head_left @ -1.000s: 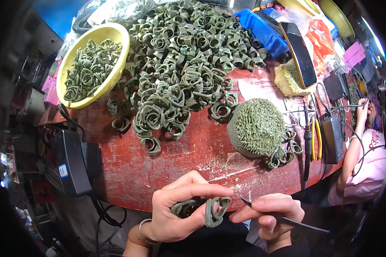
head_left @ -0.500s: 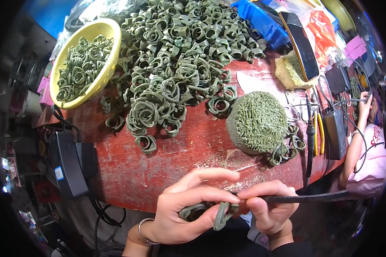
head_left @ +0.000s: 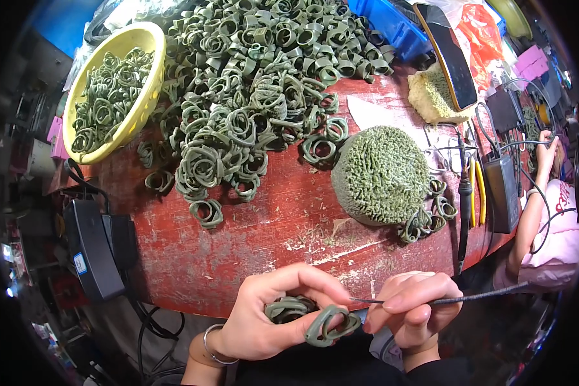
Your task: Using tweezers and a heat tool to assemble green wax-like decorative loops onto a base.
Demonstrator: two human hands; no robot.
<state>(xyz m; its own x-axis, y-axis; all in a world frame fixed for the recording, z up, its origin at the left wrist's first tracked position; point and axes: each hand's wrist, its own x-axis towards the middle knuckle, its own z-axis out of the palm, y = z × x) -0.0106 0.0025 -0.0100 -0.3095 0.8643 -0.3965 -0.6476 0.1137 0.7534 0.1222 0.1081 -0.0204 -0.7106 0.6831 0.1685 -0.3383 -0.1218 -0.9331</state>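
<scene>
Near the table's front edge, my left hand (head_left: 264,315) is closed around several green rings. One green ring (head_left: 331,325) is pinched at the fingertips, and others (head_left: 291,309) sit in the curl of my fingers. My right hand (head_left: 419,307) grips a slim dark rod-like tool (head_left: 482,296), with its thin tip pointing left, close to my left index finger. Whether that tip touches the finger I cannot tell. Beyond my hands stands a round block (head_left: 385,175) with a rough, crumbly green top, and several green rings (head_left: 424,222) lie at its right side.
A large heap of green rings (head_left: 264,83) covers the back of the red table (head_left: 251,251). At left is a yellow basket (head_left: 157,77) of rings. A phone (head_left: 447,58) leans on a pale block (head_left: 431,96); yellow-handled pliers (head_left: 477,193) and cables lie right, near another person's arm (head_left: 531,212).
My right hand has moved slightly right, away from my left fingertips, and the tool has turned so its thin tip shows. The pinched ring has turned, showing its opening. The view has shifted slightly.
</scene>
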